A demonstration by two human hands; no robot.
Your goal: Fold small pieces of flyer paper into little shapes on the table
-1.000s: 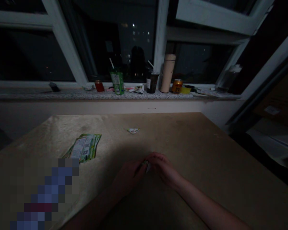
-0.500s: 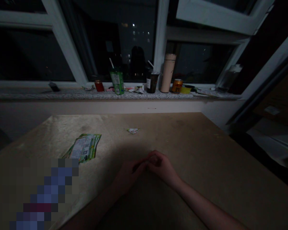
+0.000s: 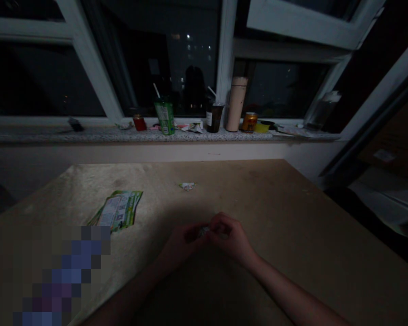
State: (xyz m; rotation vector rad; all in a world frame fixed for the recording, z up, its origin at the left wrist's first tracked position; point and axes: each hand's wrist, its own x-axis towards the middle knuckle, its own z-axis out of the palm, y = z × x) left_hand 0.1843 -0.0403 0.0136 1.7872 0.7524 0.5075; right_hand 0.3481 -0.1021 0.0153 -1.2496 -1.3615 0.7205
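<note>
Low over the tan table (image 3: 292, 213), my left hand (image 3: 182, 246) and my right hand (image 3: 229, 237) meet at the fingertips. Both pinch a small pale folded scrap of paper (image 3: 204, 232), mostly hidden by the fingers. A similar small folded paper piece (image 3: 187, 185) lies on the table farther away, apart from both hands. A green printed leaflet (image 3: 119, 210) lies flat to the left of my left hand.
A stone windowsill (image 3: 88, 134) behind the table carries a green cup with a straw (image 3: 165, 117), a dark cup (image 3: 215, 117), a tall beige flask (image 3: 236, 104), two cans (image 3: 250, 122) and scraps. Dark window panes stand above. A blurred patch covers the table's near left.
My hands have stayed in nearly the same spot, the fingers working around the scrap; it showed white a second ago, was covered, and shows faintly again now.
</note>
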